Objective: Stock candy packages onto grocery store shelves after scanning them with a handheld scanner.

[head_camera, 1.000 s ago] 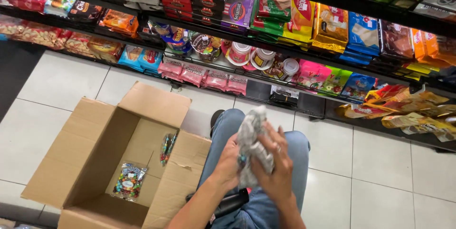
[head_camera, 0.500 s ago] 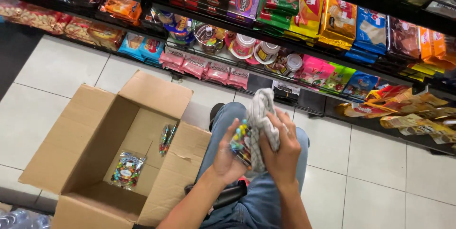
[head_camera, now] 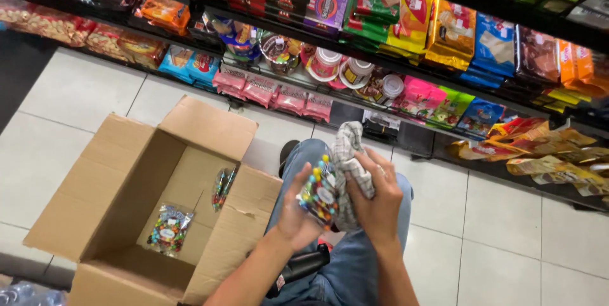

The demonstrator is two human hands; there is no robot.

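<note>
Left hand (head_camera: 293,212) is gripping a clear candy bag (head_camera: 319,192). Right hand (head_camera: 379,203) is clutching a checked cloth (head_camera: 350,160), pressing against the bag's right side. Left of the grip, an open box (head_camera: 114,172) is holding two candy bags (head_camera: 166,232).

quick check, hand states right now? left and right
Left hand: closed on a clear bag of multicoloured round candies.
Right hand: closed on a crumpled white checked cloth, pressed against the bag.
</note>
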